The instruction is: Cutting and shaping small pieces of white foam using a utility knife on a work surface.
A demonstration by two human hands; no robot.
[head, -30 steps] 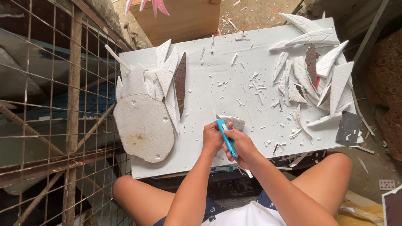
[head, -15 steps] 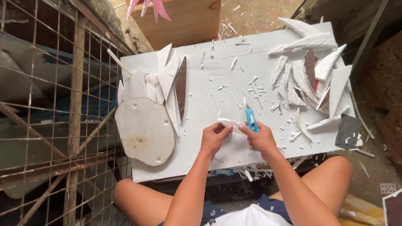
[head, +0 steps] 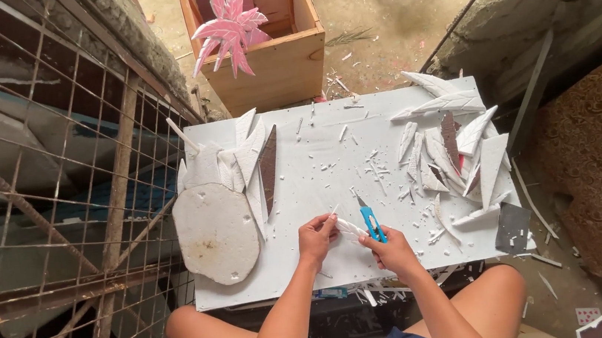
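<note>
White foam sliver (head: 350,228), likely light and brittle, sits pinched at its near end in the left hand (head: 317,239) over the pale bench (head: 317,182); the right hand (head: 393,250) grips a blue-handled craft knife (head: 371,221). Beyond lie white foam feather shapes (head: 455,147).

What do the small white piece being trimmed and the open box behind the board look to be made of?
White piece, pinched by the left hand: probably foam sheet, matte, with crumbly white offcuts scattered around it. The right hand holds a blue utility knife against it. Box: bare unpainted wood, likely plywood, with visible grain.
</note>
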